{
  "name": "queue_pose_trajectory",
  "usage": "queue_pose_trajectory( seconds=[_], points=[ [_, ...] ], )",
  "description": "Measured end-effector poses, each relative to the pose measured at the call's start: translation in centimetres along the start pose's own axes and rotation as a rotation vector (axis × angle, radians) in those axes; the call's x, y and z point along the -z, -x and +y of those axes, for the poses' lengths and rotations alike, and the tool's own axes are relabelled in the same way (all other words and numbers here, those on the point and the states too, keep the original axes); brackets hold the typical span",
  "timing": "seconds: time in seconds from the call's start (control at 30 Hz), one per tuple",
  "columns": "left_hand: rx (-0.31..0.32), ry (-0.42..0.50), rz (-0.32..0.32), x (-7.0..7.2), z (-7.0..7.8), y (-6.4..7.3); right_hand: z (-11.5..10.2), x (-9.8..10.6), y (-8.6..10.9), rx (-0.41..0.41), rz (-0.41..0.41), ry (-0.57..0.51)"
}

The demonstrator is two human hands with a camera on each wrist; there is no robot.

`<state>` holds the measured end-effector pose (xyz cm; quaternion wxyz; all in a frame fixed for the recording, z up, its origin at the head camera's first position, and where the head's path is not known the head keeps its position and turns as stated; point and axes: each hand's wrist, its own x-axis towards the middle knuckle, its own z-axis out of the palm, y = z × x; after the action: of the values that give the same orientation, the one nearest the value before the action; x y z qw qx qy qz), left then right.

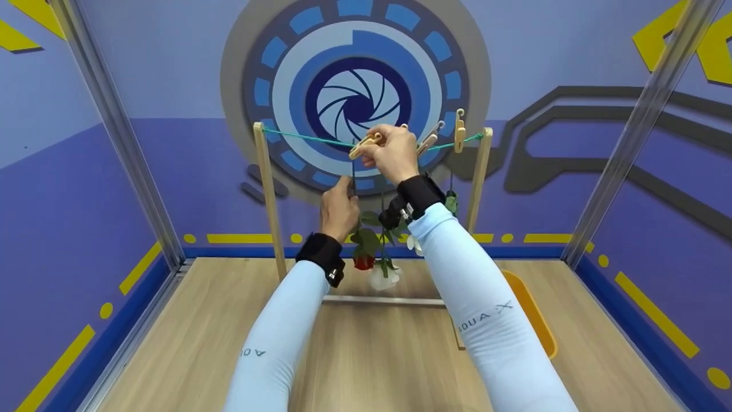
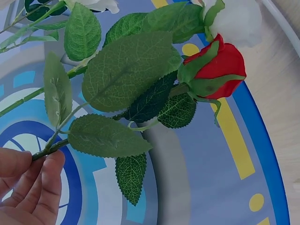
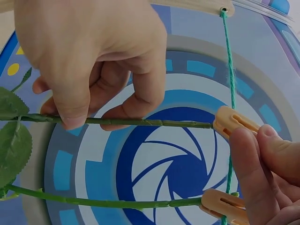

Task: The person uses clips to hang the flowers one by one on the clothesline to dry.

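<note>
My left hand (image 1: 340,212) pinches the dark green stem of a red rose (image 2: 225,68), which hangs bloom down among its leaves. In my right hand (image 1: 394,151), thumb and fingers grip a light wooden clothespin (image 3: 229,119) at the green string (image 3: 228,61). The cut end of the rose stem meets the tip of this clothespin in the right wrist view. Just beside it, a second clothespin (image 3: 215,202) holds a brighter green stem (image 3: 108,203) at the string. A white rose (image 1: 384,277) hangs close to the red bloom, partly behind leaves.
Two wooden posts (image 1: 266,194) carry the string above the wood-grain table (image 1: 171,343). More clothespins (image 1: 460,131) sit on its right part, with another white flower (image 1: 414,245) below. An orange bin (image 1: 534,315) stands at the right, partly hidden by my right sleeve.
</note>
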<state>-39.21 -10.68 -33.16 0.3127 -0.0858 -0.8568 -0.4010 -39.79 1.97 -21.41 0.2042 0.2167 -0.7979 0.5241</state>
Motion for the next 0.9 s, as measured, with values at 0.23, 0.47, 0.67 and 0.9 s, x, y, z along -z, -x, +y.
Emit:
queue_pose_trajectory(
  seconds=[0.23,0.47,0.67,0.9],
  points=[
    [0.000,-0.017,-0.001,0.03,-0.14,0.22,-0.32,0.23,0.12,0.050,0.065,-0.014],
    [-0.010,-0.036,0.009,-0.02,-0.30,0.20,-0.17,-0.09,0.14,0.069,0.098,-0.020],
    [-0.014,-0.017,0.010,-0.02,-0.31,0.10,0.28,-0.47,0.21,0.028,0.083,-0.021],
    [-0.011,-0.007,0.004,0.04,-0.19,-0.08,0.32,-0.39,0.10,0.014,0.036,-0.015]
  ],
)
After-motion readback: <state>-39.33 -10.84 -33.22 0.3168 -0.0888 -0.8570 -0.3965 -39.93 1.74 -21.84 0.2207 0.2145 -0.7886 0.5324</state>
